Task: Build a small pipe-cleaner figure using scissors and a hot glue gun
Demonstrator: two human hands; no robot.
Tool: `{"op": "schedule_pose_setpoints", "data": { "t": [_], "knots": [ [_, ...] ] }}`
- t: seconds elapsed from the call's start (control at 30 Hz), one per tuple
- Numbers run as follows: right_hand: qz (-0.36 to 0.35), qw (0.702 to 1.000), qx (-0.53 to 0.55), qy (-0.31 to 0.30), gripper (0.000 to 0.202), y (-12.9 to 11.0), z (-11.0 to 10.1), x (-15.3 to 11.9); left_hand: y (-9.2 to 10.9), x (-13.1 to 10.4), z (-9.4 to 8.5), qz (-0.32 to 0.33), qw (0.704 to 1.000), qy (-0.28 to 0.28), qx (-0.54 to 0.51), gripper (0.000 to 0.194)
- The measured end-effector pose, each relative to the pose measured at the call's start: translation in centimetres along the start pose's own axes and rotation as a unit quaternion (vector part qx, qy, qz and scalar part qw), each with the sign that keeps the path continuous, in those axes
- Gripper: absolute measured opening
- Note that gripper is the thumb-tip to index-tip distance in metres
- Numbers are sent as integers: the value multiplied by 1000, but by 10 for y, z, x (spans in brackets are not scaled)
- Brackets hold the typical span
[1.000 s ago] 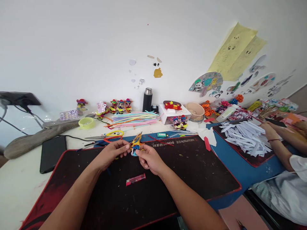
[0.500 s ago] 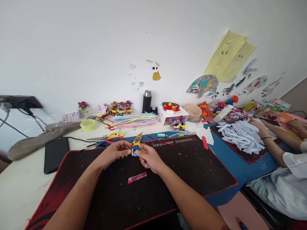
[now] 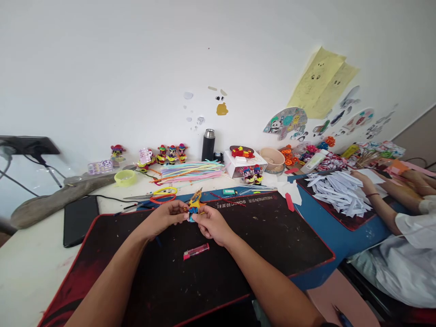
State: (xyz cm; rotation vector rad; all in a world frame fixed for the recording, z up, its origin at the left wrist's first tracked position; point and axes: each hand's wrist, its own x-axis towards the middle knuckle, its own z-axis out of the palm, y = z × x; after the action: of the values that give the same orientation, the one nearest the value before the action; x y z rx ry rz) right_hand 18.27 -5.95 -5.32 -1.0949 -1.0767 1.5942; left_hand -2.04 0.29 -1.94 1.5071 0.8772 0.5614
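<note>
A small yellow and blue figure [image 3: 195, 204] with a pointed top is held upright above the black mat [image 3: 272, 236]. My left hand [image 3: 166, 219] pinches its left side, and my right hand [image 3: 213, 224] grips it from the right, thumb near the light blue bottom. Fingers cover part of the figure. Below the hands, a pink-red lighter [image 3: 196, 251] lies on the mat. Scissors with red and yellow handles [image 3: 163, 195] rest just behind my left hand.
Pastel pipe cleaners [image 3: 190, 171], a black bottle [image 3: 208, 145], a white box [image 3: 245, 165] and small finished figures [image 3: 172, 155] stand along the wall. At the right, another person's hand [image 3: 363, 181] touches a pile of white paper strips [image 3: 337, 190]. A black tablet [image 3: 80, 221] lies left.
The camera view has shifted slightly. Both hands keep their hold on the figure with hardly any movement. The other person's hand at the right has moved slightly in view.
</note>
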Motion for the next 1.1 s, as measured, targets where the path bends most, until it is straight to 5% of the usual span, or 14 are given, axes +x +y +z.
{"op": "schedule_pose_setpoints", "data": {
  "t": [0.63,1.1],
  "knots": [
    [-12,1000,6,-4,54,0,0,-1,-8,3,-4,2,1000,-9,1,51],
    [-16,999,46,-13,53,-3,-1,-4,-14,3,2,9,995,-87,-44,50]
  ]
}}
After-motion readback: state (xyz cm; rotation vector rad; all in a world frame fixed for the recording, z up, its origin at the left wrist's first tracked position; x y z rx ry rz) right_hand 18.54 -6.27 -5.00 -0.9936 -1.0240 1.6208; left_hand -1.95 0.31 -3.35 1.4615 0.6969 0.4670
